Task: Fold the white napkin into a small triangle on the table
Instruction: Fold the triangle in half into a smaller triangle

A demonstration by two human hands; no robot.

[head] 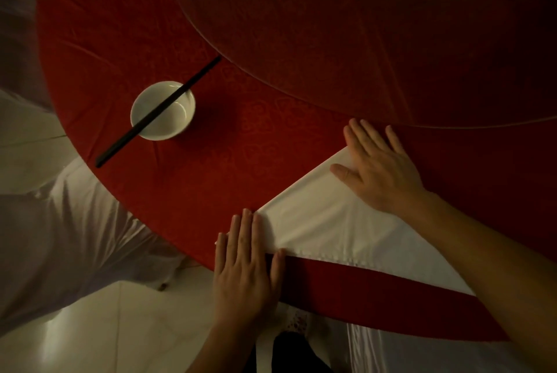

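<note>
The white napkin (pixel 325 222) lies flat on the red tablecloth (pixel 211 146) near the table's front edge, folded into a large triangle. My left hand (pixel 247 270) rests palm down on its near left corner, fingers together and stretched out. My right hand (pixel 379 170) presses flat on the far corner of the napkin, fingers spread. My right forearm covers the napkin's right part. Neither hand grips anything.
A white bowl (pixel 171 119) with black chopsticks (pixel 120 143) laid across it stands at the left on the table. A glass turntable (pixel 361 25) fills the far middle. White chair covers (pixel 60 237) hang beyond the table's left edge.
</note>
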